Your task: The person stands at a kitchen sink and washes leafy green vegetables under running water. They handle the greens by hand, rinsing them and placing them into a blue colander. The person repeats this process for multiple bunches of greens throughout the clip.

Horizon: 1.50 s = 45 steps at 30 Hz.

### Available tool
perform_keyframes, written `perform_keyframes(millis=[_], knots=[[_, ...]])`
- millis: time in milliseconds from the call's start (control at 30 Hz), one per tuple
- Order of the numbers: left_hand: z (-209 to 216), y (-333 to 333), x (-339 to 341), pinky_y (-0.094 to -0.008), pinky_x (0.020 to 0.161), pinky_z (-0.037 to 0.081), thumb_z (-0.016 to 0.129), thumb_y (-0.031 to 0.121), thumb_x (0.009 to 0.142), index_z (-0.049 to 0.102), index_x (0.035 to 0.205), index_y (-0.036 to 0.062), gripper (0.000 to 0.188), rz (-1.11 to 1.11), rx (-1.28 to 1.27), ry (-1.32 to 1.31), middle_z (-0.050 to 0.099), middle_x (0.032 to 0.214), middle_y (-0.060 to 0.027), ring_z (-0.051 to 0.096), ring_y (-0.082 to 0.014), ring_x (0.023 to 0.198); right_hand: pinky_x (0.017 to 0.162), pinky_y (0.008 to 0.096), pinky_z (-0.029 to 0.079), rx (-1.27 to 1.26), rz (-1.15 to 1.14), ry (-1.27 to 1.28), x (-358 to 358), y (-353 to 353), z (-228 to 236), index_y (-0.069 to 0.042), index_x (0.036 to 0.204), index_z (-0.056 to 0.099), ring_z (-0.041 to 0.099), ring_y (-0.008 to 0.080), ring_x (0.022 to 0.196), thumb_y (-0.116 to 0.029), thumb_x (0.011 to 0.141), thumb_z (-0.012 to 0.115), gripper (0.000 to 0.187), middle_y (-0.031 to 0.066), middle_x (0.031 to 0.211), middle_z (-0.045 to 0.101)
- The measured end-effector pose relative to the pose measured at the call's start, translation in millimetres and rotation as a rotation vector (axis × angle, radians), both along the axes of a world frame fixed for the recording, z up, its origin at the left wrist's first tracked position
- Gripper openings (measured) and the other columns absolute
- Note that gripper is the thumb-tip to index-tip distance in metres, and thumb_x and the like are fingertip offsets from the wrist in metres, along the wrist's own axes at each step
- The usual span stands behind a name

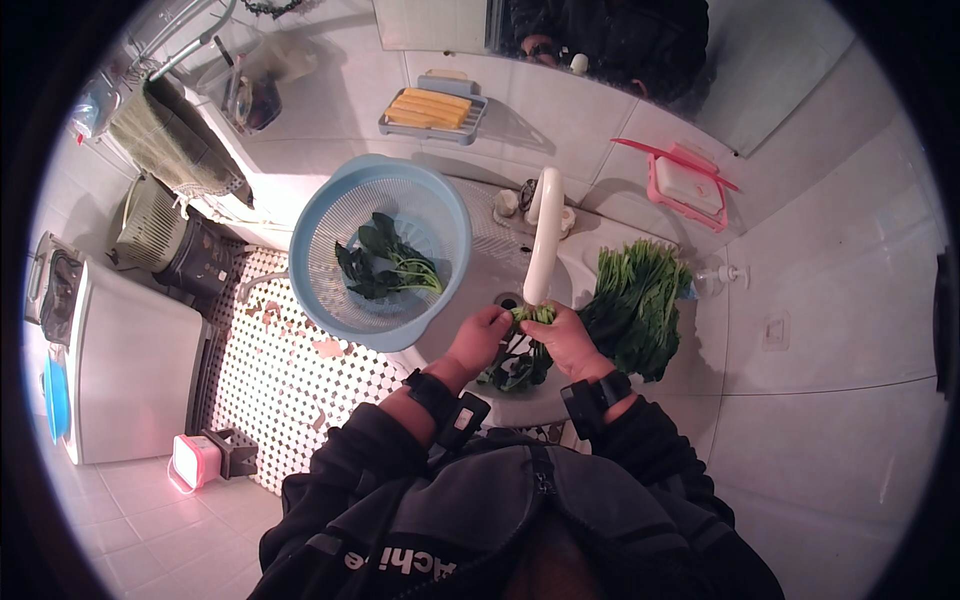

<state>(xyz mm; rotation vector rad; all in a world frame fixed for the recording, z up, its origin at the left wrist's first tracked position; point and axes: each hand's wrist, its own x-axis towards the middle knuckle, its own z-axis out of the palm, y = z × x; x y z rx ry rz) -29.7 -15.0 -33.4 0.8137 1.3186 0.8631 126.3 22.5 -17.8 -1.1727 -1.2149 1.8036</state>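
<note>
Under the white faucet (546, 235), my left hand (480, 338) and my right hand (570, 343) are closed on the stem ends of a small bunch of leafy greens (518, 372). The dark leaves hang down between my wrists, over the sink (440, 340). To the left sits a blue colander (455, 215) with a few leafy stems (385, 258) inside. A bigger pile of greens (635, 310) lies on the sink's right side, close to my right hand, its cut stems pointing away from me.
On the wall are a grey soap rack (432, 112) with a yellow block and a pink soap dish (690, 188). A pump bottle (725, 277) stands beyond the greens. A white cabinet (135, 360), a pink-rimmed bucket (195, 462) and a grey bin (195, 262) stand at left.
</note>
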Motion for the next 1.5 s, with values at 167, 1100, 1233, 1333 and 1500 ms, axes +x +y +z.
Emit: perform_keyframes(millis=[167, 1100, 1233, 1333, 1500], knots=[[6.0, 0.9, -5.6, -0.0229, 0.052, 0.043, 0.047, 0.022, 0.091, 0.053, 0.089, 0.0053, 0.018, -0.021, 0.026, -0.042, 0.050, 0.072, -0.0006, 0.048, -0.0087, 0.060, 0.068, 0.0233, 0.046, -0.009, 0.016, -0.037, 2.0, 1.0, 1.4, -0.001, 0.092, 0.057, 0.057, 0.0119, 0.073, -0.003, 0.078, 0.061, 0.015, 0.0039, 0.083, 0.059], [13.8, 1.9, -16.8, -0.0245, 0.039, 0.025, 0.045, 0.020, 0.084, 0.047, 0.074, 0.0096, 0.015, 0.066, -0.222, -0.295, 0.040, 0.059, 0.0008, 0.031, -0.0091, 0.043, 0.069, 0.0263, 0.045, 0.290, 0.150, -0.343, 4.7, 3.3, -7.6, -0.001, 0.097, 0.057, 0.054, 0.0125, 0.071, -0.003, 0.076, 0.059, 0.021, 0.0031, 0.078, 0.059], [10.7, 1.2, -15.3, -0.0251, 0.038, 0.024, 0.046, 0.019, 0.082, 0.046, 0.066, 0.0098, 0.019, 0.098, -0.160, -0.116, 0.037, 0.055, 0.0013, 0.030, -0.0094, 0.042, 0.064, 0.0253, 0.045, 0.237, 0.221, -0.309, 7.7, 3.4, -0.6, -0.001, 0.096, 0.058, 0.054, 0.0119, 0.066, -0.003, 0.078, 0.057, 0.018, 0.0033, 0.075, 0.057], [7.3, 1.2, -11.4, -0.0252, 0.038, 0.024, 0.046, 0.020, 0.082, 0.044, 0.062, 0.0104, 0.022, 0.152, -0.112, -0.068, 0.036, 0.053, 0.0016, 0.030, -0.0095, 0.041, 0.060, 0.0244, 0.044, -0.011, 0.251, -0.178, 7.7, 7.2, 4.6, 0.000, 0.097, 0.058, 0.052, 0.0106, 0.062, -0.001, 0.079, 0.055, 0.019, 0.0027, 0.071, 0.055], [4.5, 5.0, -19.7, -0.0259, 0.038, 0.024, 0.044, 0.021, 0.083, 0.043, 0.063, 0.0105, 0.022, 0.366, -0.180, -0.230, 0.035, 0.052, 0.0010, 0.030, -0.0103, 0.040, 0.054, 0.0243, 0.042, -0.120, 0.298, -0.149, 17.9, 15.0, 11.5, 0.002, 0.102, 0.056, 0.049, 0.0101, 0.056, 0.000, 0.080, 0.052, 0.022, 0.0022, 0.070, 0.053]])
